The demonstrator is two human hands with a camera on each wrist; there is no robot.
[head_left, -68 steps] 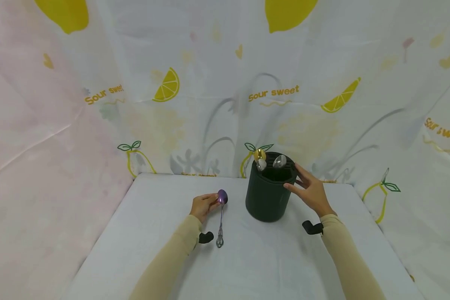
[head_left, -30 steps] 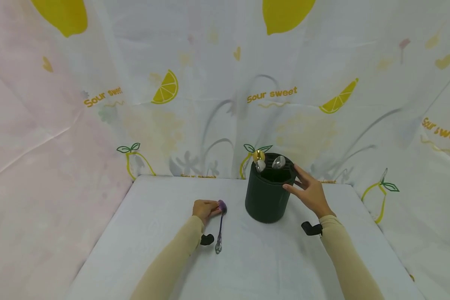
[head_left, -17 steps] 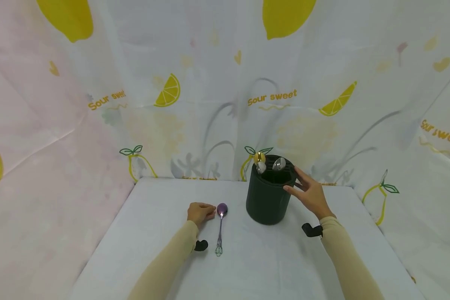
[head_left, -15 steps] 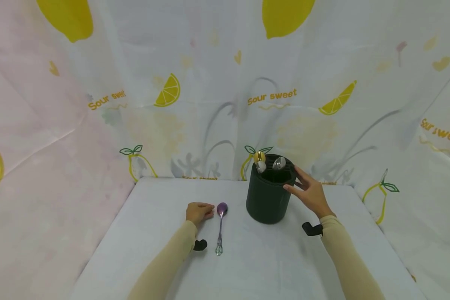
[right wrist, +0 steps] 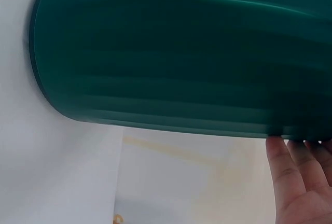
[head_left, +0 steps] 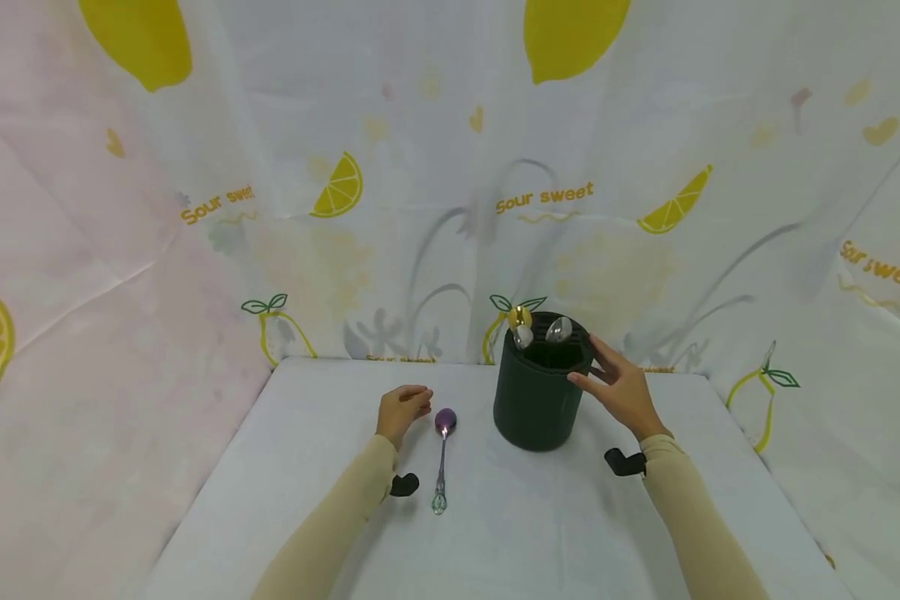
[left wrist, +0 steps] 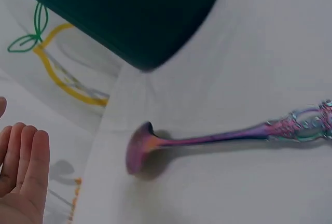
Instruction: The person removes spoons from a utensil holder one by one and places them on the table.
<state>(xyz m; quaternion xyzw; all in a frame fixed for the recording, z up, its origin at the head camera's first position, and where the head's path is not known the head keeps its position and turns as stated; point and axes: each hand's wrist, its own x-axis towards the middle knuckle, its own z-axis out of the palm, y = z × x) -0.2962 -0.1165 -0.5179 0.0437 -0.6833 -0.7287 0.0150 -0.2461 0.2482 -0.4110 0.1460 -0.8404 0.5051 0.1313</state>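
A spoon (head_left: pixel 443 454) with a purple bowl and an ornate openwork handle lies on the table, handle toward me. My left hand (head_left: pixel 402 409) hovers just left of its bowl and holds nothing. In the left wrist view the fingers (left wrist: pixel 22 154) look straight, apart from the spoon (left wrist: pixel 212 140). To the right stands a dark green utensil holder (head_left: pixel 534 408), upright. My right hand (head_left: pixel 621 390) grips its right side near the rim, thumb in front, fingers behind. A gold spoon (head_left: pixel 520 317) and silver spoons, one a silver spoon (head_left: pixel 559 330), poke out of the holder's top.
The white table (head_left: pixel 330 492) ends at a back edge just behind the holder. A hanging cloth (head_left: pixel 435 108) printed with lemons and "Sour sweet" rises behind and at the sides. A black wrist strap piece (head_left: pixel 405 484) sits under the left wrist.
My left hand held the purple spoon at its bowl, drew it slightly toward me, let go and moved off leftward, then rose a little. The right hand has stayed on the utensil holder.
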